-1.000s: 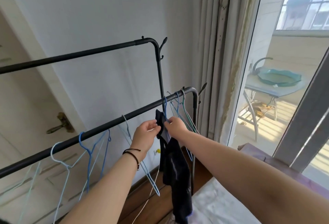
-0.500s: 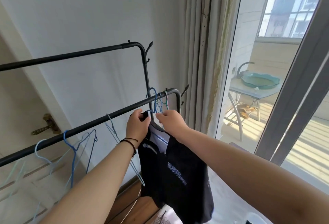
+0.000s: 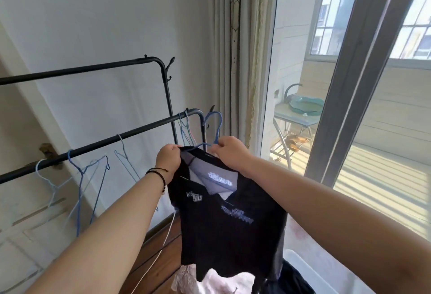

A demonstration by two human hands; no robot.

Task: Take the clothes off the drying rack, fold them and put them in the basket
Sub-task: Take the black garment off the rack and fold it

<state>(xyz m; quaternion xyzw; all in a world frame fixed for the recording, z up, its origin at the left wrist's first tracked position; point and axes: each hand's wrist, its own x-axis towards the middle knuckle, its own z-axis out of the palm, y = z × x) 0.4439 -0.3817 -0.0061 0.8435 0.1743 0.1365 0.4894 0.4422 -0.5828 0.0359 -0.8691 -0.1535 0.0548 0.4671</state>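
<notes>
Both hands pinch the collar of the black shirt (image 3: 231, 228): the left hand (image 3: 168, 161) at one shoulder, the right hand (image 3: 229, 151) at the other, also holding the blue hanger (image 3: 213, 128). The shirt is clear of the drying rack (image 3: 130, 133), just right of its lower bar's end. Its long axis hangs straight down from the grips, collar up, hem toward the clothes below.

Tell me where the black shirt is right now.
In the head view the black shirt hangs at centre on a blue hanger, off the rack's lower rail, with the left hand and right hand gripping its shoulders.
</notes>
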